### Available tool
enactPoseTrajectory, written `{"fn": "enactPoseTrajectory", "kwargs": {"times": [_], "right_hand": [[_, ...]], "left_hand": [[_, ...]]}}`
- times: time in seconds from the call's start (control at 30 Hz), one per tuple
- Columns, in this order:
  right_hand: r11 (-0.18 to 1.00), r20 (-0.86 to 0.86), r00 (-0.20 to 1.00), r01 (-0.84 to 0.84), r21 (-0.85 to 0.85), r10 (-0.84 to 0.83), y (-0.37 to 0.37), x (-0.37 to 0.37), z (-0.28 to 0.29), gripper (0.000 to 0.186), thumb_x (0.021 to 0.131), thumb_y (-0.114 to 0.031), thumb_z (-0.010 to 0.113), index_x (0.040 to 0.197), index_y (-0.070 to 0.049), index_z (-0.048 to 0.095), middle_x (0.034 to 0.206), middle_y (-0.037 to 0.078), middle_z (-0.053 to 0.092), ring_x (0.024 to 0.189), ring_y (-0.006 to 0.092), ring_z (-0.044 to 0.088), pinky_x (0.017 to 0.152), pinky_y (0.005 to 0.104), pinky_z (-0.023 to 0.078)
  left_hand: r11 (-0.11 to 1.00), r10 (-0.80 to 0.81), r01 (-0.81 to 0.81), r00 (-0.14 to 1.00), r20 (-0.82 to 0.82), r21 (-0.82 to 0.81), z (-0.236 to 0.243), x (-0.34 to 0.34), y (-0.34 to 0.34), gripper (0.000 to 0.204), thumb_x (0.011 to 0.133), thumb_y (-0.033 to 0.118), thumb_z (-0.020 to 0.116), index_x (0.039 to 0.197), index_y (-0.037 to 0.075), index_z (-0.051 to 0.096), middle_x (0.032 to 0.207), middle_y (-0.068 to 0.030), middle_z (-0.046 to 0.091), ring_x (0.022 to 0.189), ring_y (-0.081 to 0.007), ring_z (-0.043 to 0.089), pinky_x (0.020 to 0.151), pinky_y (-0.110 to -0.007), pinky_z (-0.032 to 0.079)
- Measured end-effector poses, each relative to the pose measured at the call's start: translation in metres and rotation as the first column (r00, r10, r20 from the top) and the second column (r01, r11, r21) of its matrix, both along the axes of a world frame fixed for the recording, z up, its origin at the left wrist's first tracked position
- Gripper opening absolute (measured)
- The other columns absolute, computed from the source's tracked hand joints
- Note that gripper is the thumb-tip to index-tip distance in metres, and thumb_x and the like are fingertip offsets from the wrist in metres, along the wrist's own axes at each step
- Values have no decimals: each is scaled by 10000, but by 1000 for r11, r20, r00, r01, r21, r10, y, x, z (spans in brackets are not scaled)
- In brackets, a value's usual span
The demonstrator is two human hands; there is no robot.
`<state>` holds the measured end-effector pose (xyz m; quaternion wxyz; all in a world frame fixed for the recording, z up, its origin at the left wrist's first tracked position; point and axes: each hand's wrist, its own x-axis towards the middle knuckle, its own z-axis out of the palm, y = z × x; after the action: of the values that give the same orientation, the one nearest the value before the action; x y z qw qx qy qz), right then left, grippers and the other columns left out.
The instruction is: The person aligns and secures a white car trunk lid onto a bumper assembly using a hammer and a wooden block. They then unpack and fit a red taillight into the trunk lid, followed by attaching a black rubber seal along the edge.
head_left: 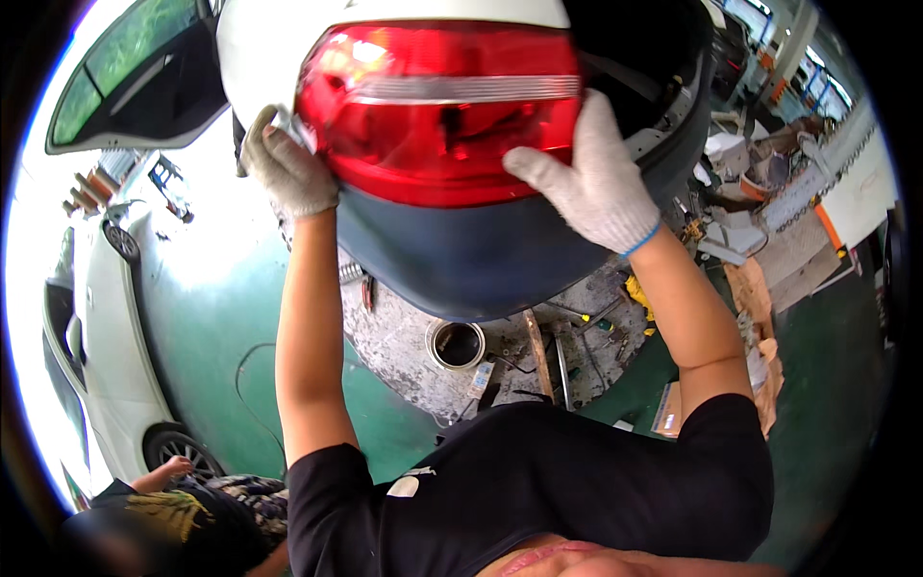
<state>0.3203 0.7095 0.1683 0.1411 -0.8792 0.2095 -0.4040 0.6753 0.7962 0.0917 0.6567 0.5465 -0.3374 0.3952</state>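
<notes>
A large red tail light (437,144) with a clear strip across it sits at the rear corner of a white car body (258,53), above a dark grey bumper (461,252). My left hand (290,171), in a whitish knitted glove, grips the light's left edge with curled fingers. Gloved the same way, my right hand (606,188) holds the light's right edge. Its thumb lies across the lower right of the red lens, and the other fingers reach up along the side. The back of the light is hidden.
Below the bumper, a stained round platform (394,356) carries an open can (456,344), a wooden strip (538,351) and scattered tools. An open car door (144,72) stands at the upper left. Another person (192,519) and a white car (115,317) are left; piled parts (760,183) lie right.
</notes>
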Motion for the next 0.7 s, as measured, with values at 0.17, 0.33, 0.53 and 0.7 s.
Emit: {"fn": "enactPoseTrajectory", "kwargs": {"times": [0.17, 0.33, 0.53, 0.7], "right_hand": [[986, 118, 988, -79, -145, 97, -12, 3, -6, 878, 884, -460, 865, 1434, 85, 450, 1240, 287, 535, 1152, 429, 594, 1014, 506, 539], [969, 187, 970, -110, -222, 153, -18, 10, -11, 872, 880, -445, 858, 1413, 97, 429, 1259, 288, 546, 1190, 447, 574, 1019, 507, 537], [984, 207, 971, -84, -156, 116, -14, 7, -11, 864, 866, -440, 873, 1388, 95, 439, 1238, 279, 546, 1172, 432, 585, 941, 498, 580], [994, 168, 980, -97, -49, 104, -4, 8, -1, 814, 852, -389, 892, 1360, 88, 472, 1222, 274, 569, 1162, 437, 595, 947, 516, 566]], "left_hand": [[990, 84, -87, 996, 29, 108, 5, -4, 3, 526, 1133, 440, 456, 1223, -14, 706, 1169, -213, 692, 1130, -375, 632, 1044, -482, 464], [987, 27, -9, 993, -112, 160, -2, 3, 10, 546, 1128, 470, 478, 1257, -22, 677, 1217, -227, 669, 1145, -375, 644, 1037, -478, 484], [978, 45, 2, 974, -221, 209, 1, -10, 8, 451, 1132, 394, 473, 1263, 13, 677, 1184, -190, 692, 1074, -321, 680, 970, -445, 531], [982, 78, -35, 970, -229, 185, -5, -2, 14, 408, 1106, 327, 444, 1170, 18, 704, 1122, -172, 704, 1050, -299, 678, 952, -433, 526]]}}
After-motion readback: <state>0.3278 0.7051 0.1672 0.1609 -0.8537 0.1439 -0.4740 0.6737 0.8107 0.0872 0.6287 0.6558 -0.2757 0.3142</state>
